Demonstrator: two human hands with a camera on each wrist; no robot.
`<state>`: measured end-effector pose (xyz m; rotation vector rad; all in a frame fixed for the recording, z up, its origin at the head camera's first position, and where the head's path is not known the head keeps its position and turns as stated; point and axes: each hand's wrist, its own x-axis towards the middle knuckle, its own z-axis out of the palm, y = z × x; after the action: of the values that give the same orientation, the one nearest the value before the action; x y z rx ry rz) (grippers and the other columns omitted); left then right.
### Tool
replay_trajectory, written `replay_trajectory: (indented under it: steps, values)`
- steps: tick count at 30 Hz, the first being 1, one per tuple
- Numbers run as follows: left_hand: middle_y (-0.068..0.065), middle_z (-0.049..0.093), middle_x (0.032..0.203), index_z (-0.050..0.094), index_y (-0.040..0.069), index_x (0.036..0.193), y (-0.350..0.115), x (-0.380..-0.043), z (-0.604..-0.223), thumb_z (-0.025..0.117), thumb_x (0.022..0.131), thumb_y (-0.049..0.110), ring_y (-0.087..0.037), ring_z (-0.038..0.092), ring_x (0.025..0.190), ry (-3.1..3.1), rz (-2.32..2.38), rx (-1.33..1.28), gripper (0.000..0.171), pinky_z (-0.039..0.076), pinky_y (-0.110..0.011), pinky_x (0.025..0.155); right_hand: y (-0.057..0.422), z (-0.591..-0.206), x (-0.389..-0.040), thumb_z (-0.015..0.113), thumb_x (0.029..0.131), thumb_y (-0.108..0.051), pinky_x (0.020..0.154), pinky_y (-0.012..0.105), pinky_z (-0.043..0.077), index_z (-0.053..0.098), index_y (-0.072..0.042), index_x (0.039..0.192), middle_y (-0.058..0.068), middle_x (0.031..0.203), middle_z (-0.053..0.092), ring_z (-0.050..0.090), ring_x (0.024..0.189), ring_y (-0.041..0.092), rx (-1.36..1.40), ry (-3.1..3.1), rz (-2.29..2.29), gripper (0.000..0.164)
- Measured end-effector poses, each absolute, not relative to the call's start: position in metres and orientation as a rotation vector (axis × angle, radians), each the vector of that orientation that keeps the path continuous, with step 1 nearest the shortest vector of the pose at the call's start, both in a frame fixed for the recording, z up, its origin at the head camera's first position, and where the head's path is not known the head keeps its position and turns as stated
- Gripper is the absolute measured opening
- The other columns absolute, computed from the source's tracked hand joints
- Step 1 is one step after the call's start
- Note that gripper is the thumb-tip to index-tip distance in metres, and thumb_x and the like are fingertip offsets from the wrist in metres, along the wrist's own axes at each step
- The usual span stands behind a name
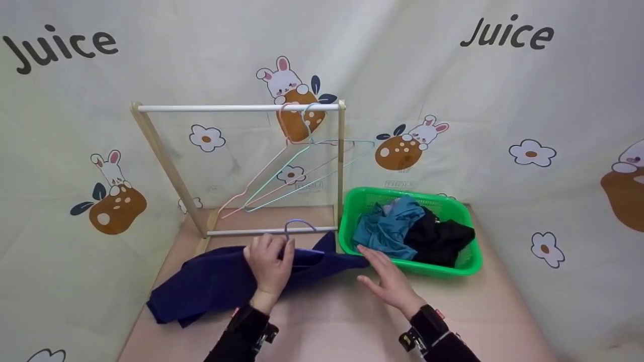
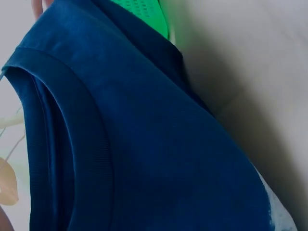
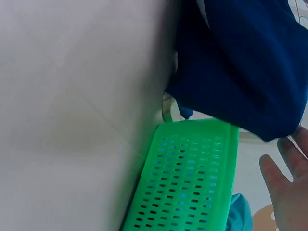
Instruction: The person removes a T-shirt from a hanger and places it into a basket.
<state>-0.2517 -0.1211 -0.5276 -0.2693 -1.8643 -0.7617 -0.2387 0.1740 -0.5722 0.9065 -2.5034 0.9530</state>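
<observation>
A navy T-shirt (image 1: 216, 281) hangs from my left hand (image 1: 269, 264), whose fingers curl round it near the neck. The ribbed collar (image 2: 91, 139) fills much of the left wrist view. From the neck opening rises the hook of a purple-blue hanger (image 1: 300, 221); most of that hanger is hidden in the cloth. Whether my left fingers also grip the hanger I cannot tell. My right hand (image 1: 390, 281), fingers extended and thumb apart, is at the right sleeve end. In the right wrist view, the fingertips of the right hand (image 3: 291, 197) appear to touch the sleeve (image 3: 260, 106).
A rack with a white top bar (image 1: 211, 108) stands behind the shirt. On it hang a pink hanger (image 1: 266, 168) and a mint hanger (image 1: 276, 178). At right, a green basket (image 1: 473, 261) holds teal cloth (image 1: 387, 231) and black cloth (image 1: 437, 239).
</observation>
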Motion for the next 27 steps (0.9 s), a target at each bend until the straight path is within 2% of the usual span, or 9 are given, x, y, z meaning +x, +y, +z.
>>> replay_trajectory:
  steps: [8,17,22,27]
  values:
    - [-0.004,0.053,0.073,0.056,0.011,0.071,-0.110,-0.252,-0.525,0.063,0.086,0.021,-0.029,0.046,0.069,-1.867,-0.747,-0.286,0.020,0.028,-0.050,0.065,0.171,-0.572,-0.240,0.066,0.096,-0.014,0.096,0.046,0.047,0.053,-0.014,0.143,0.007,0.133,0.061,0.058,0.120,0.025,0.926,-2.427,0.921,0.049]
    - [-0.001,0.050,0.069,0.053,0.012,0.070,-0.105,-0.250,-0.513,0.061,0.090,0.021,-0.027,0.045,0.068,-1.894,-0.835,-0.307,0.023,0.028,-0.048,0.066,0.180,-0.563,-0.243,0.066,0.091,0.001,0.088,0.041,0.052,0.069,-0.014,0.123,0.002,0.117,0.070,0.065,0.108,0.022,0.902,-2.360,0.969,0.034]
    - [0.000,0.049,0.068,0.055,0.011,0.076,-0.104,-0.249,-0.507,0.063,0.092,0.016,-0.025,0.044,0.068,-1.927,-0.895,-0.353,0.019,0.029,-0.042,0.067,0.185,-0.557,-0.244,0.066,0.090,0.004,0.085,0.041,0.052,0.072,-0.009,0.111,0.003,0.108,0.072,0.067,0.101,0.023,0.850,-2.290,0.989,0.025]
    - [-0.001,0.050,0.066,0.056,0.008,0.078,-0.109,-0.249,-0.502,0.068,0.087,0.007,-0.025,0.042,0.065,-1.920,-0.923,-0.358,0.015,0.029,-0.040,0.065,0.192,-0.550,-0.245,0.064,0.091,0.006,0.081,0.040,0.053,0.071,-0.007,0.105,0.004,0.101,0.072,0.069,0.095,0.024,0.754,-2.252,0.984,0.021]
